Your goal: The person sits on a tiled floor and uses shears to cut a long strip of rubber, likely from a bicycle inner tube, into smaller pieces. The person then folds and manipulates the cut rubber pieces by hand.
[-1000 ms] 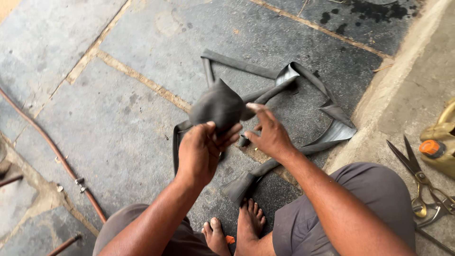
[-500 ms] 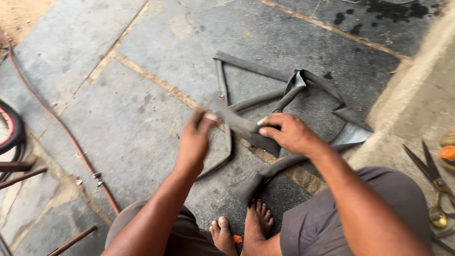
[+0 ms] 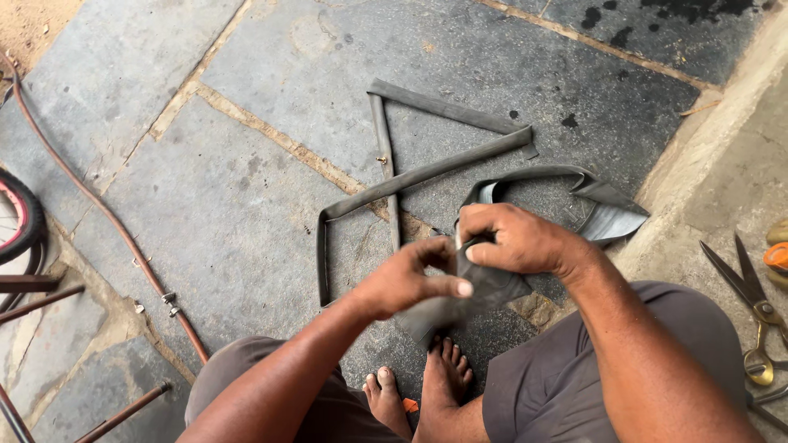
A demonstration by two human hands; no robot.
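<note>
A flat black rubber inner tube (image 3: 410, 176) lies folded in angular loops on the grey stone floor, its small valve stem (image 3: 382, 160) sticking out of one strand. My left hand (image 3: 406, 279) and my right hand (image 3: 513, 239) both grip the near end of this tube just above my bare feet (image 3: 427, 381). The right hand pinches a fold of rubber from above. The left hand holds the flattened part below it, thumb stretched along the rubber. Part of the tube's near end is hidden under my hands.
Scissors (image 3: 751, 299) lie on the raised concrete ledge at the right, beside an orange object (image 3: 776, 254) at the frame edge. A reddish hose (image 3: 107, 221) runs along the floor at left. A bicycle tyre (image 3: 20, 217) and metal rods (image 3: 41, 295) sit at the far left.
The tube, bunched between my hands a second ago, has been let out and now lies spread in loops on the floor. My hands have come closer together on its near end.
</note>
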